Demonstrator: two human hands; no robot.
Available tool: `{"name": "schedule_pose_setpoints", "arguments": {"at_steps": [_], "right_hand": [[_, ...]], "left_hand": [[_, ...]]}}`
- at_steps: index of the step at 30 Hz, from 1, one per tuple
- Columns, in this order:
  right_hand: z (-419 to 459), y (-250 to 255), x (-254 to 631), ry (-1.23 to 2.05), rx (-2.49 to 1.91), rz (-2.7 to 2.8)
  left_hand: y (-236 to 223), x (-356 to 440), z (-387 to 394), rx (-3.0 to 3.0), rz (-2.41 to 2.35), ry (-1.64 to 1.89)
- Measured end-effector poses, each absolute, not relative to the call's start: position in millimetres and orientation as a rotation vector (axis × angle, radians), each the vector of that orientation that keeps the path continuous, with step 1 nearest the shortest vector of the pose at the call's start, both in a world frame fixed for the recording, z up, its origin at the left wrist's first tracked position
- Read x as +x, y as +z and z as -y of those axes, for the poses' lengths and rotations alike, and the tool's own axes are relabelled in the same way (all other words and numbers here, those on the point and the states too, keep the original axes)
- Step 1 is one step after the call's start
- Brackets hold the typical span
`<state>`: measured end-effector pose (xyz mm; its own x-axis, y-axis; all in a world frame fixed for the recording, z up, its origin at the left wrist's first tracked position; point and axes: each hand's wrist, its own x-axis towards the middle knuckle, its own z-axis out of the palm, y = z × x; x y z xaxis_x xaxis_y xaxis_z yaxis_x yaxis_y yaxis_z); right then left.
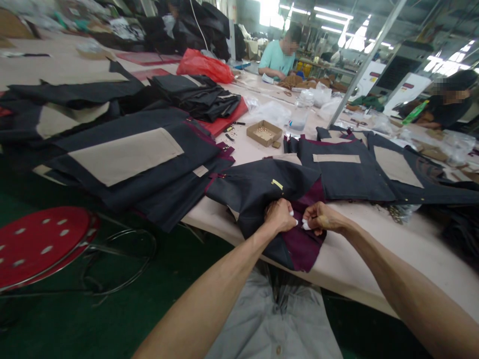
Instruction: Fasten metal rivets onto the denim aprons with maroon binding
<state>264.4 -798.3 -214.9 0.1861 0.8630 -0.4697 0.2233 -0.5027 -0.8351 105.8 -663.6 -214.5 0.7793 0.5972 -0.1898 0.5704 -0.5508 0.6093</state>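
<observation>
A dark fabric piece (258, 187) with a maroon lining (305, 249) lies over the table's front edge, partly hanging down. A small yellow strip (277, 184) shows on its dark side. My left hand (280, 215) is closed on the fabric piece near the border of dark and maroon. Just to its right, over the lining, my right hand (321, 218) is closed in a pinch; what is between its fingertips is too small to make out. White wrapping covers fingertips on both hands.
Stacked dark panels with beige patches (127, 154) lie left; more dark panels (344, 174) lie right. A small cardboard box (264, 133) holds tiny metal pieces. A clear plastic jug (299, 112) and metal pole (368, 60) stand behind. A red stool (45, 244) is at left. Co-workers sit farther back.
</observation>
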Motion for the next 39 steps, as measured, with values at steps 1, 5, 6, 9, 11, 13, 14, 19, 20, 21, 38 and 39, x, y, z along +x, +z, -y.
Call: {"name": "schedule_pose_setpoints", "arguments": {"at_steps": [1, 5, 6, 9, 11, 13, 14, 19, 20, 21, 38, 39], "right_hand": [[798, -215, 265, 1.357, -1.84, 1.013], [794, -216, 264, 1.372, -1.909, 0.965], [792, -216, 264, 1.366, -1.943, 0.959], [783, -214, 264, 1.356, -2.084, 0.965], [775, -211, 265, 1.382, -2.194, 0.979], [767, -209, 266, 1.418, -2.291, 0.999], [763, -208, 266, 1.429, -2.332, 1.01], [751, -200, 261, 1.352, -2.484, 1.046], [749, -198, 260, 1.348, -2.483, 1.051], [748, -196, 259, 1.356, -2.468, 1.056], [888, -217, 151, -0.041, -1.719, 1.612], [888, -219, 149, -0.023, -1.684, 1.634]], "left_hand": [[-215, 106, 663, 2.289, -0.864, 0.053], [-217, 106, 663, 2.291, -0.85, 0.065], [-217, 106, 662, 2.293, -0.843, 0.068], [-217, 106, 663, 2.29, -0.834, 0.068], [-218, 108, 663, 2.285, -0.839, 0.06], [-221, 109, 664, 2.28, -0.848, 0.048], [-222, 110, 664, 2.28, -0.852, 0.038], [-220, 112, 663, 2.305, -0.85, 0.045], [-218, 112, 662, 2.311, -0.855, 0.056], [-215, 112, 661, 2.315, -0.864, 0.067], [-204, 119, 658, 2.405, -0.943, 0.066], [-203, 120, 658, 2.408, -0.951, 0.056]]}}
